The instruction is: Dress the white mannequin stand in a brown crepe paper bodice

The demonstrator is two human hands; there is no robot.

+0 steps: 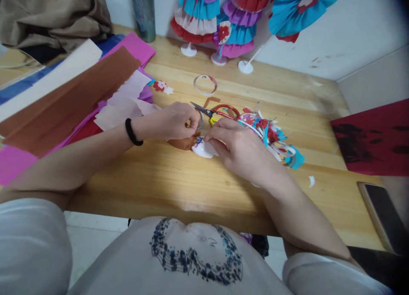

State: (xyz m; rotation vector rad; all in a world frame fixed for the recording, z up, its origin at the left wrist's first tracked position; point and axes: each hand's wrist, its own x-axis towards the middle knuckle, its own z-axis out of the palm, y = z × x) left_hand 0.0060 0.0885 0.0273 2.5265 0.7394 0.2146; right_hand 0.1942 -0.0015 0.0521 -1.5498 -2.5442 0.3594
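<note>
My left hand [180,121], a black band on its wrist, is curled closed above some brown paper [182,143]; whatever its fingers hold is hidden. Beside that paper lies a small glossy white rounded piece [205,149] with blue and red marks on it. The thumb and fingers of my right hand [238,144] are pinched together at the white piece's upper right edge. Red-handled scissors [209,112] rest just beyond both hands, blades pointing left. Something yellow [212,121] shows under the scissors, partly covered by my right hand.
Colourful paper scraps [271,133] are heaped right of my hands. Brown [73,99], white and pink paper sheets cover the left side. A tape ring [205,85] and small paper flowers [162,87] lie farther back. Ruffled paper dresses [198,22] stand by the wall; a phone [383,210] sits far right.
</note>
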